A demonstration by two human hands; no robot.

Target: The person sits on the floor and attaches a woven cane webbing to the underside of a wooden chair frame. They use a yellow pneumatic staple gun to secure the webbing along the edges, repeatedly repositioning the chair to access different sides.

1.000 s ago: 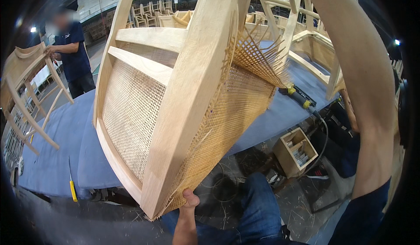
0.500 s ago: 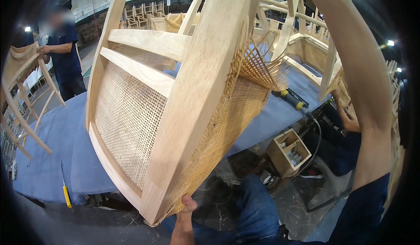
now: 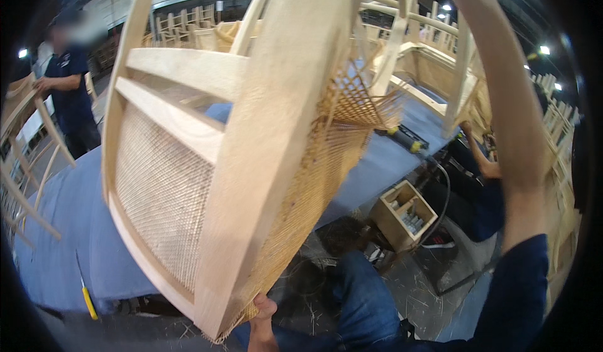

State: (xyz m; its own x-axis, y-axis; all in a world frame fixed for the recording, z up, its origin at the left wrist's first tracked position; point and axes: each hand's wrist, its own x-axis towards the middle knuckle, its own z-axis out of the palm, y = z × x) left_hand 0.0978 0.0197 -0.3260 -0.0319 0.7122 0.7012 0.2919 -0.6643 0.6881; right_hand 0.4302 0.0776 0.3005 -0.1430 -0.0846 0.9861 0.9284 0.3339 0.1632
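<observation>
A pale wooden chair (image 3: 270,132) is tilted up in front of me, with a woven cane panel (image 3: 164,189) set in its frame. Along the thick rail's right side runs another cane sheet (image 3: 304,195), its loose strands (image 3: 361,97) fraying out at the top. My left hand (image 3: 264,314) is closed on the chair's lower corner, thumb against the cane edge; its other fingers are hidden. On the right, my right forearm (image 3: 518,119) reaches up beside the chair, and the hand is cut off by the top edge.
A blue-covered table (image 3: 63,226) carries a yellow-handled screwdriver (image 3: 88,298) and a black-and-yellow corded tool (image 3: 408,140). Below stands a wooden box (image 3: 402,217) of small pieces. One co-worker (image 3: 69,94) handles a chair at left; another's hand (image 3: 480,151) shows at right.
The whole view has shifted, so the table and chair appear farther left and lower. My left hand keeps its hold on the chair's corner, and the right arm stays raised.
</observation>
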